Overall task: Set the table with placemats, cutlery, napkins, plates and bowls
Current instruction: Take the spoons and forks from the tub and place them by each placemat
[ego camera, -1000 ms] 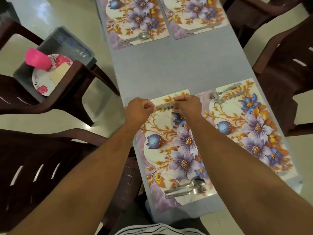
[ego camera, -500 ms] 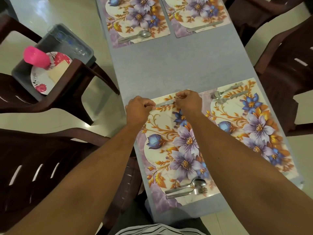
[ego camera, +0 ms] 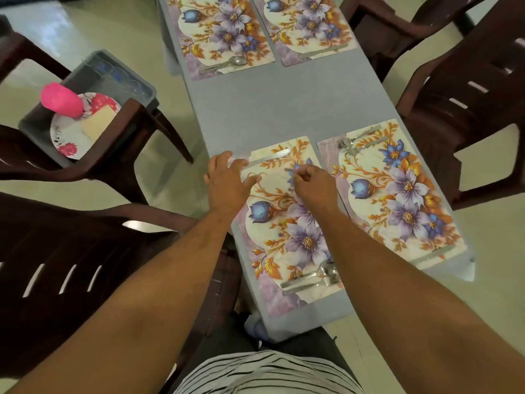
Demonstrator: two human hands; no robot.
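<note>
The near-left floral placemat (ego camera: 287, 231) has a table knife (ego camera: 270, 157) lying along its far edge. A fork and spoon (ego camera: 312, 278) rest at its near end. My left hand (ego camera: 225, 182) hovers over the mat's far-left corner, fingers spread, holding nothing, just short of the knife handle. My right hand (ego camera: 314, 184) is above the mat's middle with fingers curled in and nothing in them. The near-right placemat (ego camera: 403, 200) carries a spoon and fork (ego camera: 355, 140) at its far end and a knife (ego camera: 434, 254) at its near end.
Two more floral placemats (ego camera: 224, 32) (ego camera: 306, 24) with cutlery lie at the far end of the grey table (ego camera: 284, 109). A grey tub (ego camera: 85, 109) on the left chair holds flowered plates, a pink cup (ego camera: 61, 100) and glasses. Brown plastic chairs (ego camera: 468, 95) ring the table.
Both hands let go of the knife and drew back toward me. The knife now lies free on the mat's far edge, and my left hand has spread its fingers.
</note>
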